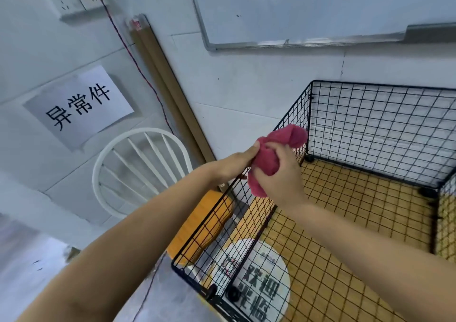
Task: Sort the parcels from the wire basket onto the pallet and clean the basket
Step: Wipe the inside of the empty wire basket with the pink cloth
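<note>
Basket (375, 134): by the wall, holds nothing.
Cloth (283, 139): bunched at its rim, for wiping.
Left hand (234, 166): you pinch the cloth, perhaps steadying the rim.
Right hand (281, 177): you clutch it.

One wide-angle view from the person's head looks forward and down, tilted, close over the wire basket (370, 124) standing against a white wall (246, 87).
</note>
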